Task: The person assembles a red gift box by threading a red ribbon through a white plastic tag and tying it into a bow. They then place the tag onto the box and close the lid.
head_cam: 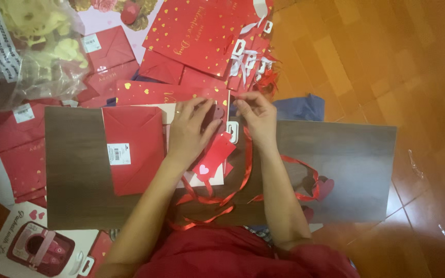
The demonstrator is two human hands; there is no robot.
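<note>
My left hand [189, 131] rests on a flat red gift bag [135, 146] lying on a brown board [346, 164], its fingers pinching a small dark red heart-shaped tag [215, 114]. My right hand [256, 116] is just right of it, fingertips pinching a red ribbon [245, 159] near the bag's top edge. The ribbon trails down over the board in loops toward my lap. A red tag with a pink heart [213, 154] lies below my left hand.
Several folded red gift bags [197, 31] with gold hearts are piled beyond the board and at the left [21, 149]. A clear plastic bag [42, 46] sits at top left. A carded item [37, 247] lies at bottom left. Wood floor [387, 56] spreads right.
</note>
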